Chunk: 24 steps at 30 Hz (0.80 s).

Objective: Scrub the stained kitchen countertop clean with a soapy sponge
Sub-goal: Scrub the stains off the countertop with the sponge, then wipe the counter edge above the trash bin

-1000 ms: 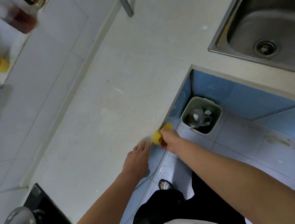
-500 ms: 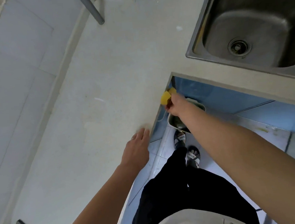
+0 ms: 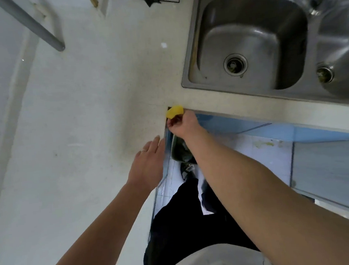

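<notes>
R hand (image 3: 184, 124) pinched a small yellow sponge (image 3: 175, 111) btwn fingertips, fingers curled tight round its lower end; the sponge stuck out up and left past the fingertips, w/ most of its body showing. It sat right at the inner corner of the L-shaped countertop (image 3: 96, 109), pressed against or just over the counter's front edge; couldn't tell if it touched top surface or only the edge.

Sponge looked bright yellow, blocky, soft-edged, slightly squashed. Long axis ran roughly left-right w/ a slight tilt, free end pointing toward the counter corner and the sink (image 3: 252, 42) beyond it.

L hand (image 3: 149, 165) lay flat, palm down on the counter near its front edge, fingers together and extended toward the sponge, holding nothing; a ring showed on one finger. It was near the R hand but apart from it.

Counter was pale, speckled, w/ faint marks. Below the R forearm a bin (image 3: 179, 150) stood on the blue-tiled floor (image 3: 265, 156), partly hidden.
</notes>
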Tool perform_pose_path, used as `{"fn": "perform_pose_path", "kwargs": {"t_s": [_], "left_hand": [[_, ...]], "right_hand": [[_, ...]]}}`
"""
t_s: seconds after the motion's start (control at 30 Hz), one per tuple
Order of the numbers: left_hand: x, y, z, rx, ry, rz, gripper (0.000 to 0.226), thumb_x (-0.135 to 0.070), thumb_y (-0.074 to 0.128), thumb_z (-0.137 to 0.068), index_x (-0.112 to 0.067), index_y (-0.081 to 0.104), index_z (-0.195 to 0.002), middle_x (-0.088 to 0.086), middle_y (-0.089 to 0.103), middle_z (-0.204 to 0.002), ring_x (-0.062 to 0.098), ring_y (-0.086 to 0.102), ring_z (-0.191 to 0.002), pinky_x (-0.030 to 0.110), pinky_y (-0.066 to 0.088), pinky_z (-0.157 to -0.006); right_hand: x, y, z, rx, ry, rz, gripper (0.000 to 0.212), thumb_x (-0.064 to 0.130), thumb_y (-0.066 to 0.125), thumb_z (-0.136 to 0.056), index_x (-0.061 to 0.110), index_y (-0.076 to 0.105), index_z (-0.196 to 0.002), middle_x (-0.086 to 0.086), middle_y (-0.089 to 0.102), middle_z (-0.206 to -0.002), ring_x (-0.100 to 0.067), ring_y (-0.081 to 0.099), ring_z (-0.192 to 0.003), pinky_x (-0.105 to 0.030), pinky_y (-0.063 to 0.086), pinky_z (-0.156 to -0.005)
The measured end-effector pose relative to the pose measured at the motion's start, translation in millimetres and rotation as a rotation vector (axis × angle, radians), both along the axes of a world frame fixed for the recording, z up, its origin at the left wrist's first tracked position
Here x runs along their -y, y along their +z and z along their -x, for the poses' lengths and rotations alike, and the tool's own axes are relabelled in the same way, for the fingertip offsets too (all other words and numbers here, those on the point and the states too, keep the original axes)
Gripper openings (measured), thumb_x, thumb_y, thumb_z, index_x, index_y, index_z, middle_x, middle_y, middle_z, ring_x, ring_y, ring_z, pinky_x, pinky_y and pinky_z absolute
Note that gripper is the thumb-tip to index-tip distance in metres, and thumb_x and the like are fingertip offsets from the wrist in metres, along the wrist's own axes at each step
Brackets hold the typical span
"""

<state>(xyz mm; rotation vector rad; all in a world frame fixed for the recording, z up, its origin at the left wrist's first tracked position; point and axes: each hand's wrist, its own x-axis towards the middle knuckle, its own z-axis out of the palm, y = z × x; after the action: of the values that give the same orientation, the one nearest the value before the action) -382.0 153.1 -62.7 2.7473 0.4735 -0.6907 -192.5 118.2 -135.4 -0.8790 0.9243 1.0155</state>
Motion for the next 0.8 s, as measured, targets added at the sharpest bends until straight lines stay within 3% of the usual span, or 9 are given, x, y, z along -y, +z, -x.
{"fn": "perform_pose_path", "kwargs": {"t_s": [0.1,0.33,0.53,0.67,0.8], "left_hand": [[-7,-1,-17,-0.016,-0.031,-0.011,0.080,0.000,0.067,-0.080,-0.003,0.038,-0.155,0.017,0.038,-0.161,0.038,0.046,-0.141,0.051,0.053,-0.099],[-1,3,-60,-0.057,-0.165,-0.061,0.076,-0.009,0.060,-0.089,-0.006,0.027,-0.158,0.011,0.031,-0.163,0.031,0.044,-0.139,0.042,0.051,-0.101],[28,1,-96,-0.117,-0.222,-0.087,0.080,-0.008,0.059,-0.092,-0.008,0.019,-0.161,0.010,0.019,-0.168,0.031,0.036,-0.146,0.041,0.044,-0.109],[56,-2,-126,-0.116,-0.307,-0.094,0.076,-0.009,0.059,-0.090,-0.005,0.027,-0.158,0.014,0.024,-0.166,0.034,0.039,-0.144,0.049,0.047,-0.108],[88,12,-157,-0.071,-0.321,-0.106,0.077,-0.008,0.060,-0.091,-0.008,0.022,-0.158,0.010,0.025,-0.164,0.031,0.039,-0.143,0.046,0.047,-0.106]], "right_hand": [[13,0,-7,-0.032,-0.063,-0.054,0.028,0.017,0.043,-0.099,0.011,0.058,-0.076,-0.010,0.059,-0.068,-0.020,0.053,-0.066,-0.028,0.042,-0.063],[101,-15,-40,-0.020,-0.214,0.062,0.026,0.015,0.037,-0.099,0.012,0.052,-0.078,-0.012,0.054,-0.076,-0.024,0.048,-0.071,-0.032,0.041,-0.067],[234,-29,-94,0.015,-0.330,0.148,0.030,0.013,0.035,-0.100,0.017,0.050,-0.076,-0.006,0.059,-0.060,-0.019,0.056,-0.058,-0.024,0.047,-0.054],[286,-33,-113,-0.009,-0.375,0.249,0.025,0.013,0.038,-0.100,0.015,0.055,-0.083,-0.007,0.059,-0.075,-0.020,0.055,-0.065,-0.026,0.045,-0.056],[260,-23,-110,-0.005,-0.303,0.227,0.023,0.005,0.039,-0.097,0.012,0.058,-0.086,-0.010,0.059,-0.079,-0.022,0.056,-0.066,-0.027,0.047,-0.056]]}}
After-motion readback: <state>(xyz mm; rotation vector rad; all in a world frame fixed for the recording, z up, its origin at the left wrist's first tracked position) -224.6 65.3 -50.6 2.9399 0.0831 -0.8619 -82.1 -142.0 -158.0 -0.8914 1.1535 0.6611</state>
